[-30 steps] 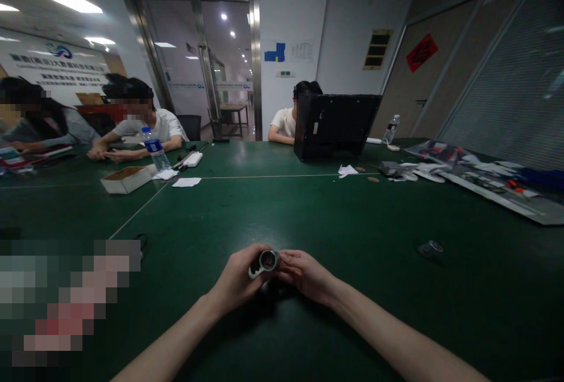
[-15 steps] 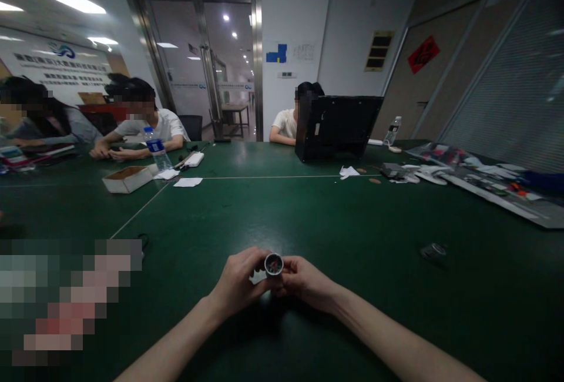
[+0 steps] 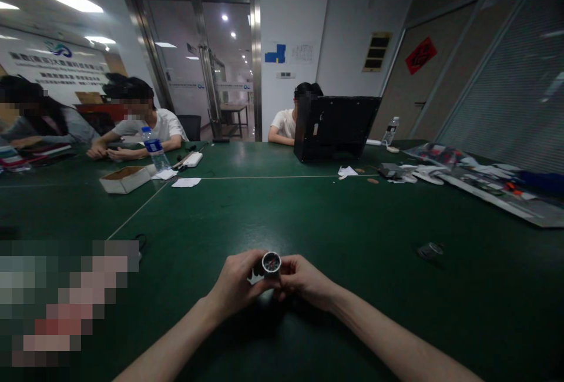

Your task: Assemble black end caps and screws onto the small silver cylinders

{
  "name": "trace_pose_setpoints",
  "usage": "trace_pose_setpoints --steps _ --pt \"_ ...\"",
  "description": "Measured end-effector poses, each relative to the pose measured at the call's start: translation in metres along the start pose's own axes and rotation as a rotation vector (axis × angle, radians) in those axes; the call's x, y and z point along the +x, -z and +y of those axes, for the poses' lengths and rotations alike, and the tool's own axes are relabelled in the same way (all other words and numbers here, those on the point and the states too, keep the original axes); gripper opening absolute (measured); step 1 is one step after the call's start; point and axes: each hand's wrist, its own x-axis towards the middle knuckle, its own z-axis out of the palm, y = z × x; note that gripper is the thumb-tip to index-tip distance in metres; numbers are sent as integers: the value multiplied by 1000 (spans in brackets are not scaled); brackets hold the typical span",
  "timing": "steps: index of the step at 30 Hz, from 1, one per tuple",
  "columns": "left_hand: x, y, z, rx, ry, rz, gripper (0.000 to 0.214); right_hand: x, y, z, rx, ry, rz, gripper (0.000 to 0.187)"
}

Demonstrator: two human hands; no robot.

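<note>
Between my two hands is a short cylinder (image 3: 271, 263) with a silver rim, its round end turned up toward me. Red and pale bits show inside the dark end, too small to name. My left hand (image 3: 238, 278) curls around its left side, thumb below and fingers behind. From the right, the fingers of my right hand (image 3: 304, 279) are closed against the cylinder's side and lower part. Some fingertips are hidden behind it. Farther right on the green table (image 3: 352, 223) lies a small grey metal cylinder (image 3: 429, 251), apart from both hands.
A white open box (image 3: 126, 180), a water bottle (image 3: 155, 150) and paper scraps lie at the far left. A black monitor-like panel (image 3: 337, 129) stands at the back, a person behind it. Papers and bags (image 3: 480, 173) cover the right edge. Two people sit at left.
The whole view has shifted slightly to the left. The cylinder's end has turned a little, and its red and pale bits show more clearly. Both hands keep their hold.
</note>
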Motion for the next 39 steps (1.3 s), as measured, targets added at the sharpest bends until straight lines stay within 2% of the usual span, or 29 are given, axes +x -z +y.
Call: trace_pose_setpoints --steps 7,15,30,39 --pt "1 1 2 12 0 -29 30 -4 -4 -6 -40 -11 -11 25" --pt "0 -3 1 -2 -133 37 30 -2 -7 -6 -22 4 13 24" --pt "-2 -1 4 21 -57 -3 24 -4 0 -6 -107 -20 36 31" --pt "-1 2 11 68 -64 11 21 -2 5 -4 -73 -24 39 31"
